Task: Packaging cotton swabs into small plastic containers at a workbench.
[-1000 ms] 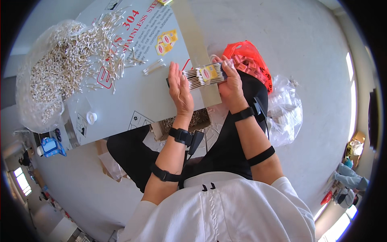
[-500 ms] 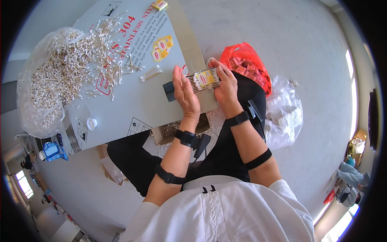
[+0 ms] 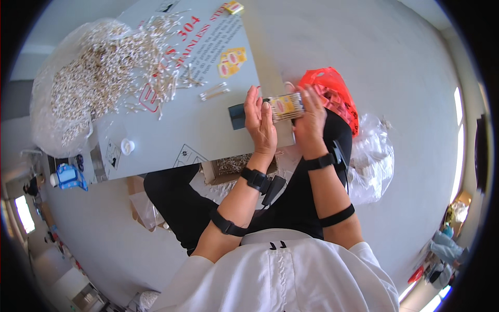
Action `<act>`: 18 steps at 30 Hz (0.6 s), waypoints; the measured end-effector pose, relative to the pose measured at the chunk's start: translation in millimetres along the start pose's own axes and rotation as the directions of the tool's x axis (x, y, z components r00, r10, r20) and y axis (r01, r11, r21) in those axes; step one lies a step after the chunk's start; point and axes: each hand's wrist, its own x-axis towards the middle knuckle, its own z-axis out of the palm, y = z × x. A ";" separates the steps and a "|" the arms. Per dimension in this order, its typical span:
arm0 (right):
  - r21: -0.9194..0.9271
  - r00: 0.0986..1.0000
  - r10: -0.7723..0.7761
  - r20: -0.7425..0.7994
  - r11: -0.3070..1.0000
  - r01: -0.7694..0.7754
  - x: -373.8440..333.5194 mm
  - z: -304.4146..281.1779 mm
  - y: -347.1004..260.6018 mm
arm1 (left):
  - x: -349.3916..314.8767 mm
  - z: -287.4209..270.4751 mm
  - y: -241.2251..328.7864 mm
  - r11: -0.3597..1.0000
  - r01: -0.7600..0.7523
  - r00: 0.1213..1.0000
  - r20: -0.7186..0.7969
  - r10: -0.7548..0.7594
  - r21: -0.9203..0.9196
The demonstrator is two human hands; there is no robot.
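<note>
Between my two hands is a bundle of cotton swabs (image 3: 297, 109), held crosswise with a yellow card (image 3: 283, 105) among them. My left hand (image 3: 261, 125) closes on the bundle's left end, thumb in front and the other fingers fairly straight. At the opposite end, my right hand (image 3: 311, 122) presses against the swabs with its fingers stretched upward and slightly blurred. A dark flat block (image 3: 236, 117) lies on the table beside my left hand. Several loose cotton swabs (image 3: 214, 92) lie a little beyond it, and farther off are yellow cards (image 3: 232, 62).
A big clear bag spilling cotton swabs (image 3: 93, 78) covers the left of the grey table (image 3: 171, 132). A small white round container (image 3: 127, 146) stands near its front. Right of my knee are a red bag (image 3: 332, 86) and a clear bag (image 3: 371, 161). Below the table edge sits an open carton (image 3: 211, 171).
The whole view has shifted, with things appearing farther right. My right hand's fingers have straightened from curling over the bundle's end to lying against it. The yellow card sits nearer my left hand.
</note>
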 end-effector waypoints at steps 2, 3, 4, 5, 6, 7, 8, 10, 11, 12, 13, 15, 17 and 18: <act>-0.337 0.954 -0.296 -0.050 0.904 0.263 -0.3 -3.5 -10.4 | 2.0 -27.1 6.2 0.977 -0.123 0.992 -0.008 0.126 0.172; -0.517 0.879 -0.477 0.023 0.746 0.419 1.2 -8.9 -9.1 | 8.4 -45.1 10.1 0.951 -0.153 0.986 -0.023 0.165 0.269; -0.734 0.673 -0.685 0.279 0.299 0.609 -16.0 16.5 -18.0 | 14.1 -75.5 16.3 0.915 -0.139 0.984 -0.051 0.170 0.378; -0.727 0.674 -0.682 0.285 0.304 0.615 -20.5 24.5 -16.3 | 18.7 -95.9 21.9 0.879 -0.121 0.983 -0.064 0.169 0.461; -0.659 0.700 -0.531 0.478 0.311 0.685 -23.7 31.4 -12.8 | 23.1 -113.6 26.3 0.876 -0.124 0.982 -0.072 0.177 0.467; -0.580 0.671 -0.356 0.650 0.337 0.741 -27.9 42.4 -9.4 | 27.5 -131.1 30.6 0.806 -0.107 0.982 -0.065 0.178 0.582; -0.538 0.627 -0.270 0.731 0.336 0.773 -34.5 61.0 -3.0 | 31.0 -146.5 33.9 0.722 -0.088 0.982 -0.060 0.176 0.687; -0.497 0.554 -0.218 0.803 0.268 0.826 -34.5 82.0 20.8 | 37.3 -172.2 39.6 0.664 -0.079 0.983 -0.053 0.177 0.744; -0.459 0.489 -0.163 0.857 0.188 0.868 -30.3 86.8 31.6 | 40.3 -177.7 42.1 0.611 -0.072 0.986 -0.036 0.162 0.789; -0.444 0.451 -0.090 0.888 0.090 0.892 -24.6 90.0 40.2 | 44.2 -180.9 42.9 0.613 -0.070 0.985 -0.041 0.165 0.787; -0.439 0.446 -0.083 0.891 0.092 0.894 -23.3 93.9 49.0 | 49.5 -182.6 46.3 0.565 -0.164 0.978 0.059 0.199 0.809; -0.335 0.341 0.025 0.940 -0.138 0.932 -20.2 100.0 59.8 | 64.5 -172.1 52.8 0.523 -0.256 0.961 0.157 0.226 0.813; -0.363 0.394 0.187 0.900 -0.180 0.914 -25.7 97.8 67.3 | 79.8 -151.4 56.1 0.449 -0.426 0.901 0.321 0.293 0.785; -0.345 0.386 0.218 0.896 -0.206 0.916 -29.9 96.7 69.7 | 85.3 -147.9 52.8 0.452 -0.421 0.903 0.313 0.296 0.787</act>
